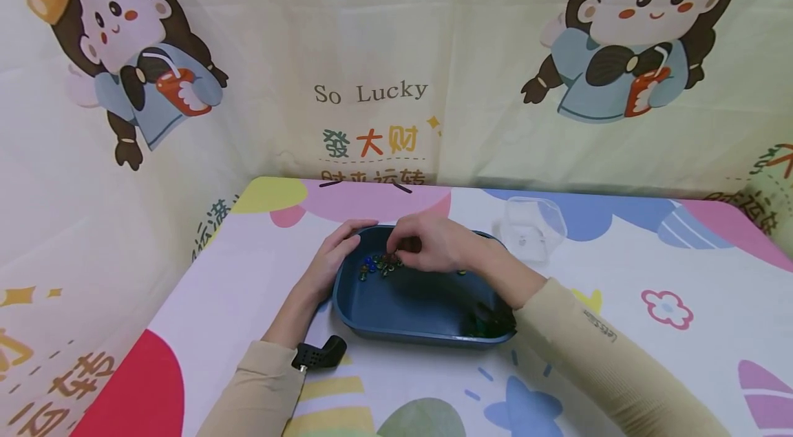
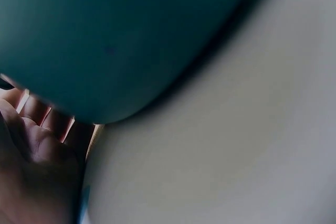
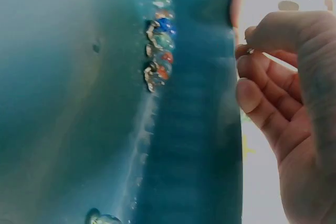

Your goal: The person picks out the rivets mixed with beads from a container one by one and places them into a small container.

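Observation:
A dark blue tray (image 1: 409,335) with rounded corners sits on the table. My left hand (image 1: 334,254) grips its left end, thumb at the rim and fingers along the outside. In the left wrist view the tray wall (image 2: 121,40) covers part of that hand's fingers. My right hand (image 1: 434,244) reaches over the tray, thumb and fingertips pinching a tiny shiny piece (image 3: 250,51), mostly hidden. Beneath those fingers lies a cluster of small glass beads (image 3: 161,40) in blue, green and red, some with metal-coloured parts. Another bead (image 1: 461,272) lies apart, under the right forearm.
A clear plastic box (image 1: 533,227) stands behind the tray to the right. A dark object (image 1: 489,320) shows at the tray's front right corner, below the right wrist. A black camera (image 1: 319,352) is worn on the left wrist. A printed curtain (image 1: 384,31) hangs behind the table.

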Tool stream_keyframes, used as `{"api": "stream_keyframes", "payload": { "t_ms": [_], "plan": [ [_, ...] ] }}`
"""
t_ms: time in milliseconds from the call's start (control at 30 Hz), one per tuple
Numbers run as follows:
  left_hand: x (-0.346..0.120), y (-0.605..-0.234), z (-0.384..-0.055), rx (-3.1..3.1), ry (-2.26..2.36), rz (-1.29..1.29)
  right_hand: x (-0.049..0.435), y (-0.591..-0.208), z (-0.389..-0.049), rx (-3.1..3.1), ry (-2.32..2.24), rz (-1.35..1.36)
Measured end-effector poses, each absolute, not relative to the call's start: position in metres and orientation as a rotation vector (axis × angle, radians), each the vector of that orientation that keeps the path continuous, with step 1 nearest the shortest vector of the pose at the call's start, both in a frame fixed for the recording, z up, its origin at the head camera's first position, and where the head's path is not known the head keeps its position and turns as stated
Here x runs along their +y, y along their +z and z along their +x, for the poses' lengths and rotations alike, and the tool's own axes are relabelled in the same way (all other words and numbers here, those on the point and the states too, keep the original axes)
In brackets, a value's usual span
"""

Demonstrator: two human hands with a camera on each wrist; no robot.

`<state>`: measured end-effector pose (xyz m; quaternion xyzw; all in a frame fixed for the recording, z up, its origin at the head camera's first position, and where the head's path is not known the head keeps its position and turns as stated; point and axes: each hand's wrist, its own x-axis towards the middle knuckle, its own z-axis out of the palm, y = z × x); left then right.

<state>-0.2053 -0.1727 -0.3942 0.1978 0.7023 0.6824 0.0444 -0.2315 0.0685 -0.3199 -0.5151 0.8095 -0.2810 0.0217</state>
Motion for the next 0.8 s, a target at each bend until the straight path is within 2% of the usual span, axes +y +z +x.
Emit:
{"api": "stream_keyframes", "payload": {
  "t_ms": [300,800],
  "plan": [
    [-0.172,-0.396,-0.206,2.130,2.090,0.624,0.076,-0.312,-0.232,2.519,-1.130,-1.696],
    [-0.173,-0.396,-0.205,2.183,2.066,0.599,0.088,-0.296,-0.234,2.546,-1.181,-1.728]
  ]
}}
